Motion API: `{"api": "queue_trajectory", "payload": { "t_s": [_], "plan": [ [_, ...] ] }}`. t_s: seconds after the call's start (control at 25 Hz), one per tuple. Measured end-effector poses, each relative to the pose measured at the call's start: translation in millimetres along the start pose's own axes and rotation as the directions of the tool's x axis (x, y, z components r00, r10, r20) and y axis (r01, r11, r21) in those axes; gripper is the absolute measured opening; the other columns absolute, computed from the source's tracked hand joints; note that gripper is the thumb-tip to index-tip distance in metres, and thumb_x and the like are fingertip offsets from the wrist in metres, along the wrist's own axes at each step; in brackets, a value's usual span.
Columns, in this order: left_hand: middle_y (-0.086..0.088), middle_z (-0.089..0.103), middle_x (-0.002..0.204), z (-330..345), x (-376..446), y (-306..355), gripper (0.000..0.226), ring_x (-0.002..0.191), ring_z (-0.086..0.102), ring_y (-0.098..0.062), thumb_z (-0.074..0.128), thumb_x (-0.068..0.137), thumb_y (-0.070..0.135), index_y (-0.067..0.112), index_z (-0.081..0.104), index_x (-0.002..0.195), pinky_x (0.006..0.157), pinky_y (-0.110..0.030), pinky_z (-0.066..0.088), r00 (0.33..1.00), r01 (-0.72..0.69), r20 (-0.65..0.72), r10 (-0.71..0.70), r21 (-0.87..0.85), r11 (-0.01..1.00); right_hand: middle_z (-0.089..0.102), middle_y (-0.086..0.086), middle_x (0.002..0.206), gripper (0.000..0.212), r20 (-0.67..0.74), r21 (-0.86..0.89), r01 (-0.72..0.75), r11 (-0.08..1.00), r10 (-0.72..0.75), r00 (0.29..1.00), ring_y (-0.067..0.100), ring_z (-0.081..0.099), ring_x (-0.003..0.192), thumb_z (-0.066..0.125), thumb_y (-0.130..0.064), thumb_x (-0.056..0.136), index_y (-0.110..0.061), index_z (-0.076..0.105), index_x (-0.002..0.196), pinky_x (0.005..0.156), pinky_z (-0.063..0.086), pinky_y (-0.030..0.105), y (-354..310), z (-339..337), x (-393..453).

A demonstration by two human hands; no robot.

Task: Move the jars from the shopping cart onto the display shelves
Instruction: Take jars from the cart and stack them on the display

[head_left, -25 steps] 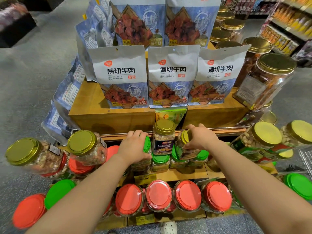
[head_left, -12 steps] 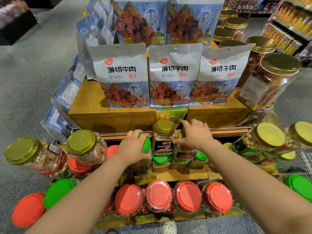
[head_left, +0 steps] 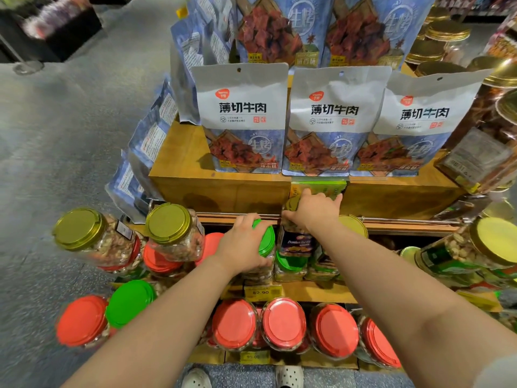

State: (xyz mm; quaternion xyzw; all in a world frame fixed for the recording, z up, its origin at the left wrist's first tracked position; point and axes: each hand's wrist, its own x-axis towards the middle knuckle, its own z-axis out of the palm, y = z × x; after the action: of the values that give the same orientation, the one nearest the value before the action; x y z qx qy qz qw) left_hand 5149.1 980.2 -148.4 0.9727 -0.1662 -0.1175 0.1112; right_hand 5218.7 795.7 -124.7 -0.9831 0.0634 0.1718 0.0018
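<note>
Left grip (head_left: pixel 246 242) wraps the green-lidded jar (head_left: pixel 264 242); right grip (head_left: pixel 313 210) clutches the gold-lidded jar (head_left: pixel 296 236) on the shelf (head_left: pixel 321 295)

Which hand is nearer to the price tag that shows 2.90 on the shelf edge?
Left. The left hand grips the green-lidded jar directly above the price tag. The right hand is farther up and to the right, on the gold-lidded jar.
</note>
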Motion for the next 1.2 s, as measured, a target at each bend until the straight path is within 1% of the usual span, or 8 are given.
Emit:
{"api": "queue_trajectory", "payload": {
  "t_s": [0.08, 0.2, 0.32, 0.44, 0.64, 0.8, 0.92, 1.2],
  "plan": [
    [-0.002, 0.026, 0.154, 0.8, -0.3, -0.4, 0.096, 0.143, 0.021, -0.025, 0.077, 0.072, 0.057, 0.035, 0.027, 0.15, 0.105, -0.042, 0.046, 1.0, -0.011, -0.001, 0.011, -0.002, 1.0, 0.06, 0.016, 0.124, 0.089, -0.024, -0.022, 0.012, 1.0, -0.013, 1.0, 0.035, 0.056, 0.119, 0.047, -0.078, 0.078, -0.015, 0.038, 0.141, 0.116, 0.007, 0.064, -0.2, -0.8, -3.8],
    [-0.003, 0.025, 0.154, 2.7, -0.7, -0.9, 0.096, 0.143, 0.02, -0.025, 0.078, 0.071, 0.056, 0.034, 0.027, 0.15, 0.106, -0.042, 0.044, 1.0, -0.015, -0.003, 0.015, -0.003, 1.0, 0.061, 0.017, 0.117, 0.086, -0.049, -0.082, 0.067, 0.994, -0.071, 0.996, 0.035, 0.056, 0.115, 0.049, -0.078, 0.077, -0.015, 0.041, 0.135, 0.116, 0.005, 0.065, -0.3, -3.4, -18.1],
    [-0.004, 0.024, 0.154, 3.8, -0.7, -1.8, 0.094, 0.143, 0.019, -0.026, 0.076, 0.072, 0.055, 0.033, 0.027, 0.15, 0.106, -0.042, 0.044, 1.0, -0.024, -0.004, 0.024, -0.013, 1.0, 0.061, 0.015, 0.11, 0.08, -0.064, -0.154, 0.123, 0.98, -0.135, 0.989, 0.034, 0.056, 0.11, 0.05, -0.078, 0.076, -0.019, 0.046, 0.129, 0.115, 0.002, 0.066, -3.1, -0.5, -36.1],
    [-0.004, 0.023, 0.154, 2.7, -0.2, -3.2, 0.095, 0.143, 0.019, -0.026, 0.076, 0.073, 0.054, 0.033, 0.026, 0.151, 0.106, -0.043, 0.044, 1.0, -0.027, 0.002, 0.027, -0.019, 0.999, 0.061, 0.015, 0.109, 0.076, -0.073, -0.198, 0.151, 0.968, -0.168, 0.983, 0.033, 0.055, 0.111, 0.048, -0.079, 0.076, -0.022, 0.05, 0.126, 0.116, 0.002, 0.065, -4.9, 4.7, -51.7],
    [-0.003, 0.025, 0.153, 2.0, -2.0, -4.3, 0.096, 0.143, 0.02, -0.025, 0.076, 0.072, 0.055, 0.034, 0.026, 0.152, 0.106, -0.042, 0.044, 0.999, -0.032, 0.003, 0.032, -0.019, 0.999, 0.061, 0.016, 0.112, 0.078, -0.106, -0.238, 0.118, 0.964, -0.146, 0.984, 0.035, 0.056, 0.112, 0.044, -0.081, 0.077, -0.021, 0.051, 0.127, 0.115, 0.003, 0.066, -0.3, 10.6, -70.8],
    [-0.002, 0.026, 0.153, 2.3, -3.8, -3.1, 0.097, 0.143, 0.02, -0.024, 0.076, 0.072, 0.056, 0.033, 0.025, 0.152, 0.106, -0.042, 0.044, 0.999, -0.048, 0.005, 0.048, -0.025, 0.999, 0.062, 0.014, 0.111, 0.081, -0.116, -0.284, 0.117, 0.952, -0.155, 0.981, 0.034, 0.058, 0.109, 0.039, -0.085, 0.076, -0.023, 0.052, 0.127, 0.113, -0.005, 0.069, 0.0, 8.9, -73.9],
    [-0.002, 0.026, 0.153, 1.6, -5.2, -1.5, 0.097, 0.143, 0.02, -0.024, 0.076, 0.073, 0.056, 0.033, 0.025, 0.152, 0.106, -0.042, 0.043, 0.999, -0.053, 0.007, 0.053, -0.019, 0.998, 0.063, 0.012, 0.111, 0.085, -0.111, -0.301, 0.109, 0.947, -0.149, 0.983, 0.034, 0.057, 0.109, 0.039, -0.087, 0.073, -0.024, 0.052, 0.13, 0.11, -0.007, 0.071, -1.9, 5.5, -76.0],
    [-0.004, 0.025, 0.154, 3.0, -5.8, -1.1, 0.097, 0.144, 0.02, -0.027, 0.076, 0.072, 0.057, 0.032, 0.025, 0.151, 0.107, -0.047, 0.043, 0.999, -0.039, 0.016, 0.039, -0.003, 0.999, 0.06, 0.011, 0.118, 0.092, -0.097, -0.307, 0.14, 0.941, -0.177, 0.979, 0.034, 0.051, 0.117, 0.034, -0.09, 0.071, -0.022, 0.05, 0.131, 0.108, -0.002, 0.074, 2.1, 8.3, -80.0]
  ]
}}
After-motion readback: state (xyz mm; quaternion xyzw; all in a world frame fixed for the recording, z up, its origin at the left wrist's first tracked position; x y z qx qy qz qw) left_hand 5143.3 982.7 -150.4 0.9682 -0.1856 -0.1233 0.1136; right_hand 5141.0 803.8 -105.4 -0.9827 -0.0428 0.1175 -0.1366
